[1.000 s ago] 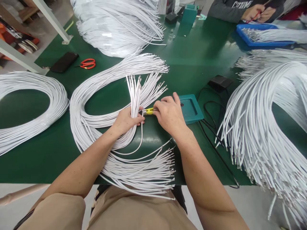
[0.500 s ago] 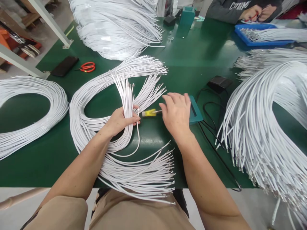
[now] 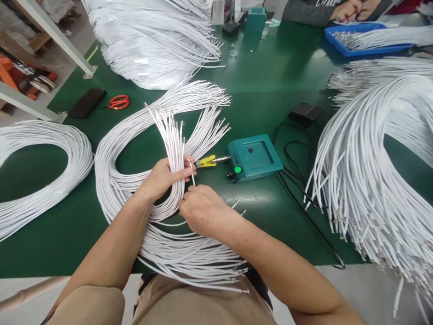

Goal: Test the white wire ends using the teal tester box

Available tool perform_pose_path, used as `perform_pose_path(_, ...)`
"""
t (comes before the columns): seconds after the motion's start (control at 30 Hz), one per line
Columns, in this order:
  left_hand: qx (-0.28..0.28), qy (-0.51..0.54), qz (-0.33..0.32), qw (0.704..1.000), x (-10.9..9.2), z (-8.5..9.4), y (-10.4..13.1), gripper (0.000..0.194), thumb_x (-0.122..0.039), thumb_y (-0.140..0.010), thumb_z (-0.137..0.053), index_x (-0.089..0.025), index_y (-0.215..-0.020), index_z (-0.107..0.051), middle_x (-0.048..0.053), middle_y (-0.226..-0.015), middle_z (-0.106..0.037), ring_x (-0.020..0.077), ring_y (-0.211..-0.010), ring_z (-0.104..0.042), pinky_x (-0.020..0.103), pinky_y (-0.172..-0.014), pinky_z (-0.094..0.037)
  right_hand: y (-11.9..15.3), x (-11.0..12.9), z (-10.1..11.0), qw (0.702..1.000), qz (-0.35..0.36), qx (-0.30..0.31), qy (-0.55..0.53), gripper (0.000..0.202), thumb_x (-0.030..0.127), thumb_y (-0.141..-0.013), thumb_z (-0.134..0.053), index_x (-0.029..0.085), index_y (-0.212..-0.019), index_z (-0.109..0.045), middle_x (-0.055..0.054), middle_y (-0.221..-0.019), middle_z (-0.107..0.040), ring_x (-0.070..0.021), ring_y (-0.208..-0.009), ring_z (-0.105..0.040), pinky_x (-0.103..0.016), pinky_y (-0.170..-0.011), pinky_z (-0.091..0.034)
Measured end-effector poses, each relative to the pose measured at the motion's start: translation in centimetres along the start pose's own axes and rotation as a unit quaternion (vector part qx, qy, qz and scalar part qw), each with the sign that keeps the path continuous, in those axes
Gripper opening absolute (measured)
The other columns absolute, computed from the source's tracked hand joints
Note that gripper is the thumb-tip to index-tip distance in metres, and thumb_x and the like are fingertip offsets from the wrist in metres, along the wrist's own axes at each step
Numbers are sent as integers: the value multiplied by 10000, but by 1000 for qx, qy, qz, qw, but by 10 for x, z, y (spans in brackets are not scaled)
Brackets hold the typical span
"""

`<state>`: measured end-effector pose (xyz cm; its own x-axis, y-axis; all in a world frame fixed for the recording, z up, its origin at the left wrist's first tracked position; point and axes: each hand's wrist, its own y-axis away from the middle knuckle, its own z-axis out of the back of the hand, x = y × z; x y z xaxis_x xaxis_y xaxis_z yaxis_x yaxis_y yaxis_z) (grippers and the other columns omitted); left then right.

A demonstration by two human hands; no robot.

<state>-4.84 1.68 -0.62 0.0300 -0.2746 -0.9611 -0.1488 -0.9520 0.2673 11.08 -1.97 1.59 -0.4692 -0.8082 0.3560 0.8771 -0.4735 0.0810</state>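
My left hand (image 3: 169,175) is wrapped round a bunch of white cables (image 3: 172,144), whose ends fan out above it. One cable stands a little apart at its fingertips. Just below and to the right, my right hand (image 3: 203,207) is closed on that single white cable (image 3: 193,174). A yellow clip (image 3: 207,161) lies right of my left hand, at the metal tip beside a teal device (image 3: 255,157) with a green button. Looped white cables (image 3: 108,158) lie under and behind my hands, and more cable ends (image 3: 203,259) spread below my right hand.
Cable coils lie at the left (image 3: 79,153) and right (image 3: 341,162), with a big pile (image 3: 152,45) at the back. Red scissors (image 3: 118,102) and a dark phone (image 3: 87,103) lie back left. Black cords (image 3: 304,210) run right of the device. Another person's hands are beyond a blue tray (image 3: 382,50).
My right hand has moved down and left from over the teal device to the single cable, and has closed on it. The device is now uncovered. My left hand still holds the bunch.
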Motion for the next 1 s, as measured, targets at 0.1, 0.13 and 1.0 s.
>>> perform_pose_path(0.1,-26,15,2,1000,-1,0,-1,395,-327,-649,-833,-155,-981,-705,53,-878,-702,163,-798,-653,229,-648,-502,1,5,6,992,-50,99,-55,215,255,-881,-546,133,-853,-721,-123,-793,-718,-243,-777,-658,-308,-603,-401)
perform_pose_path(0.13,-32,14,2,999,-1,1,-1,396,-337,-648,-834,-149,-975,-713,50,-845,-699,155,-772,-644,230,-652,-499,1,3,9,987,-57,127,-85,219,285,-874,-556,147,-842,-722,-117,-789,-719,-232,-758,-656,-293,-580,-383)
perform_pose_path(1.0,7,95,5,995,-1,-6,-1,368,-275,-639,-840,-149,-874,-587,20,-915,-674,141,-767,-674,246,-673,-556,-9,-52,8,753,-247,-271,-546,191,354,-758,-643,165,-731,-642,37,-589,-581,-63,-454,-466,-187,-416,-374)
